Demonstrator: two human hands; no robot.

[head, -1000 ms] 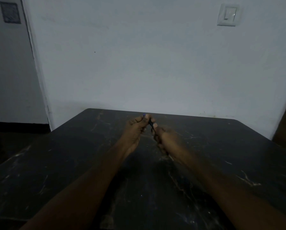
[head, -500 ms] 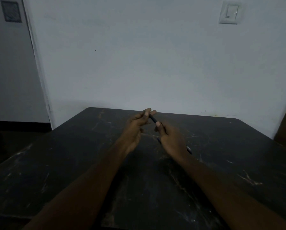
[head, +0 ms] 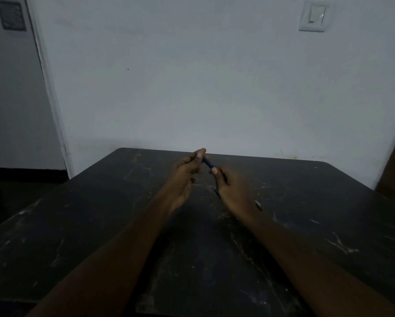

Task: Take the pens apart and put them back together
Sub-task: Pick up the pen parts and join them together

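Two bare forearms are seen stretched fwd over a dark, scratched bench (head: 77, 225). Further out, the left hand (head: 184, 179) and right hand (head: 234, 191) are held close together w/ a dark pen (head: 208, 163) spanning the gap btwn them. Its far end is pinched by the left thumb & fingers (head: 200, 154), and its near part is wrapped in the curled right hand. A small pale piece (head: 258, 205) is seen just beside the right wrist, but it can't be identified. Behind is a pale wall (head: 214, 88) w/ a light switch (head: 312, 16).
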